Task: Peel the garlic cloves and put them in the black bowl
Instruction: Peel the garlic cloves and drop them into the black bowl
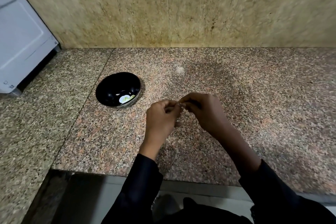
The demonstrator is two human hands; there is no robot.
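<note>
Two hands meet above a speckled pink-and-grey granite worktop (236, 96), fingers curled, both pinching one small pale garlic clove (181, 104) between their fingertips; only a sliver of it shows, so its long axis cannot be told. The left hand (161, 114) holds the clove from below and the left, knuckles towards the camera; the right hand (203, 109) comes in from the right, its fingertips on the clove's top as if working at the skin. Both forearms, in black sleeves, rise from the worktop's near edge. The round glossy black bowl (118, 90), with something pale lying in its bottom, stands to the left of the hands and slightly beyond them, near but apart, closer to the left hand, which looks better placed to drop the peeled clove in.
</note>
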